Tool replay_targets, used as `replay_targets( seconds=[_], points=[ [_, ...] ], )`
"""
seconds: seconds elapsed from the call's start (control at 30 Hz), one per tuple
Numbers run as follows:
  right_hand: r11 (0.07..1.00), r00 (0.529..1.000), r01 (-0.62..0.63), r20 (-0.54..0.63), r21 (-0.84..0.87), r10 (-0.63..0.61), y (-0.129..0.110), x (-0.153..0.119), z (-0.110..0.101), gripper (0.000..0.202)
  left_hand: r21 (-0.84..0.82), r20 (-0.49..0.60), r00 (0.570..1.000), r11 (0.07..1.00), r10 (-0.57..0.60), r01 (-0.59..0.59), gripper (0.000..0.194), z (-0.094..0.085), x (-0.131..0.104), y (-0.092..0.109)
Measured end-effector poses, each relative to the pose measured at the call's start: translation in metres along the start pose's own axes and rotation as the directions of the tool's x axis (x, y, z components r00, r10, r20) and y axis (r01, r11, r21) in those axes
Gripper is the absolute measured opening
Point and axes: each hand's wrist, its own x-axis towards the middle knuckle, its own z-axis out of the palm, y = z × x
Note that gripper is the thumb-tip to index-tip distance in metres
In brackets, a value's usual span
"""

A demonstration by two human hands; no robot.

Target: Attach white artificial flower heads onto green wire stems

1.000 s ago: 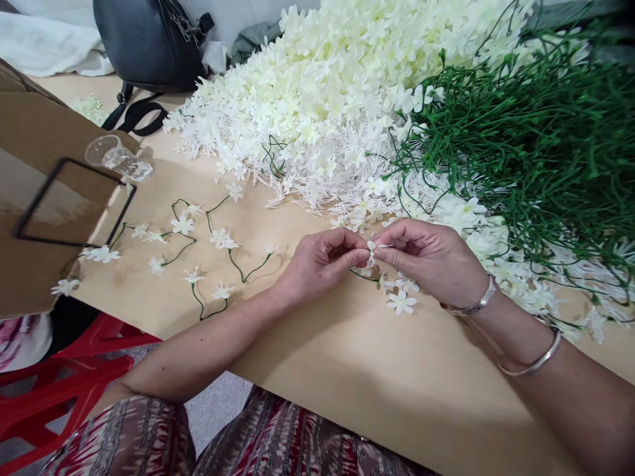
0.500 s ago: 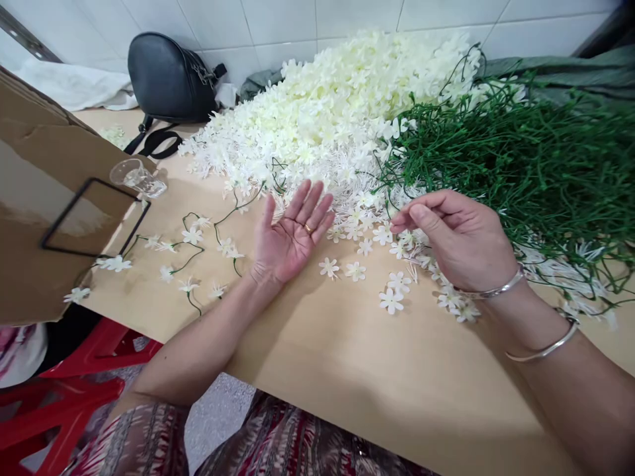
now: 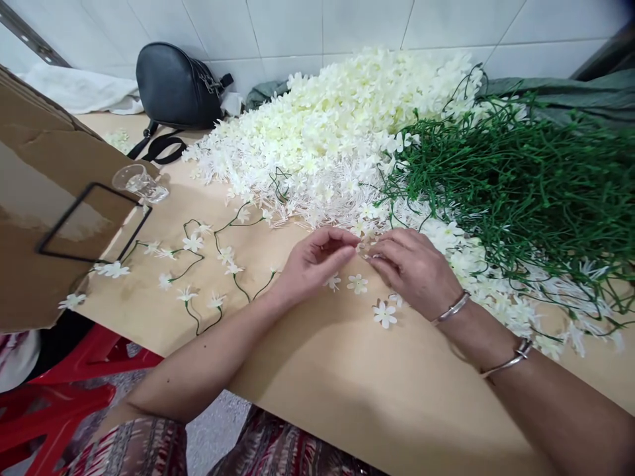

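Long way to go, I reckon: there's a huge heap of white flowers point(image 3: 317, 132) on the far side, plus a big tangle of green stems point(image 3: 520, 178) at right, mostly bare-looking. Done so far, probably: the few flowered sprigs point(image 3: 192, 243) over left. Left hand point(image 3: 315, 261) has thumb and fingertips nearly together; right hand point(image 3: 417, 268) has its fingers bunched close by. White bits point(image 3: 362, 245) show at the tips, can't tell which hand grips what. Some loose blossoms point(image 3: 384, 314) sit nearer. No readable brands, labels or writing.
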Motion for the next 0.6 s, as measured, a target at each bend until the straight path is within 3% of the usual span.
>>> replay_targets(
  seconds=[0.07, 0.13, 0.2, 0.3, 0.4, 0.47, 0.6],
  points=[
    [0.992, 0.996, -0.077, -0.042, 0.104, 0.082, -0.005, 0.001, -0.007, 0.017, 0.201, 0.044, 0.992, 0.972, 0.114, -0.121, 0.040, 0.005, -0.002, 0.001],
    [0.954, 0.979, -0.190, -0.022, 0.233, 0.201, -0.011, 0.002, -0.014, 0.009, 0.272, 0.086, 0.981, 0.943, 0.176, -0.193, 0.039, 0.008, -0.002, 0.002],
    [0.912, 0.960, -0.269, 0.008, 0.310, 0.281, -0.016, 0.002, -0.019, 0.004, 0.268, 0.100, 0.979, 0.943, 0.176, -0.196, 0.035, 0.009, -0.002, 0.002],
    [0.907, 0.962, -0.254, -0.006, 0.337, 0.272, -0.022, 0.002, -0.021, 0.005, 0.272, 0.049, 0.988, 0.950, 0.149, -0.157, 0.035, 0.008, -0.002, 0.002],
    [0.949, 0.985, -0.137, -0.061, 0.284, 0.161, -0.030, -0.001, -0.017, 0.012, 0.227, -0.096, 0.985, 0.967, 0.145, -0.120, 0.039, 0.006, -0.001, 0.000],
    [0.978, 0.998, 0.029, -0.066, 0.207, -0.016, -0.038, -0.005, -0.010, 0.013, 0.165, -0.207, 0.967, 0.979, 0.151, -0.118, 0.040, 0.005, 0.000, 0.000],
    [0.931, 0.928, 0.364, 0.092, -0.013, -0.361, -0.046, -0.015, 0.015, 0.020, 0.108, -0.299, 0.940, 0.985, 0.164, -0.137, 0.041, 0.006, -0.001, -0.001]
  ],
)
